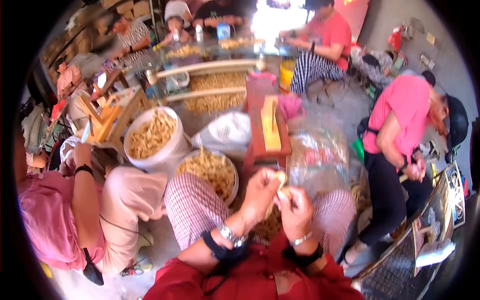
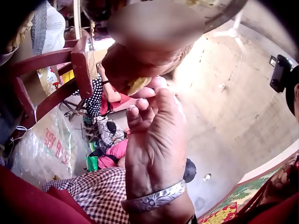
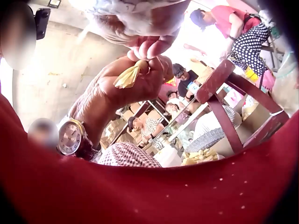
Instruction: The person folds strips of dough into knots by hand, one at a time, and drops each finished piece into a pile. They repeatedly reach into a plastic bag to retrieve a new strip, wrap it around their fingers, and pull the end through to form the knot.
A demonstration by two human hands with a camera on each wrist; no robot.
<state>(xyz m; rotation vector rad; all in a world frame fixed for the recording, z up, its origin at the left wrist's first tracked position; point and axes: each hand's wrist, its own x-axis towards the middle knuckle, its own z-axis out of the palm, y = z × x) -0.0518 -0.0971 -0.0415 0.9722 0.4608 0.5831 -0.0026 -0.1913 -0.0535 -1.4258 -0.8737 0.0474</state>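
Observation:
Above my lap, my left hand [image 1: 261, 196], with a watch [image 3: 70, 137] on its wrist, pinches a pale yellow pleated strip [image 3: 128, 77]. My right hand [image 1: 296, 210], wearing a silver bangle [image 2: 156, 196], grips the same strip with thumb and fingertips close against the left fingers. In the left wrist view, a short end of the strip shows between the two hands; its middle is hidden by fingers. Ahead of my hands stands a dark red bench [image 1: 254, 120] bearing a stack of flat yellow strips [image 1: 270, 131].
Left of the bench, a basin [image 1: 234, 194] and a white bucket [image 1: 162, 161] hold many pale yellow pieces. A clear plastic bag [image 1: 320, 165] lies right of it. People sit close on both sides and around a glass-topped table [image 1: 205, 59] at the back.

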